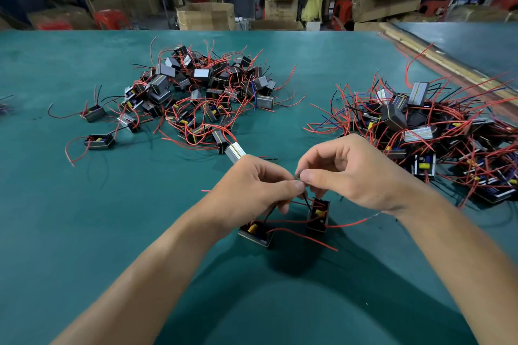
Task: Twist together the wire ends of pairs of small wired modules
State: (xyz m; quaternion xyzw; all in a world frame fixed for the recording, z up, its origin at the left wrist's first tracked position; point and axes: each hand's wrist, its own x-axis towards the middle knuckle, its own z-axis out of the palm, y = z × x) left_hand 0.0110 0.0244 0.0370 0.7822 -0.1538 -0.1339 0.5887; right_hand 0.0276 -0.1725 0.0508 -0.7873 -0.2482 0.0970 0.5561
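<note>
Pinching black wire ends together above two small modules.
Left hand and right hand each in a thumb-to-forefinger grip on those ends; just below the grip, left module and right module; beyond, module heaps on the green table.

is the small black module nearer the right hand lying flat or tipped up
Tipped up. The small black wired module stands on one end, while the other black module lies flat on the green table.
</note>
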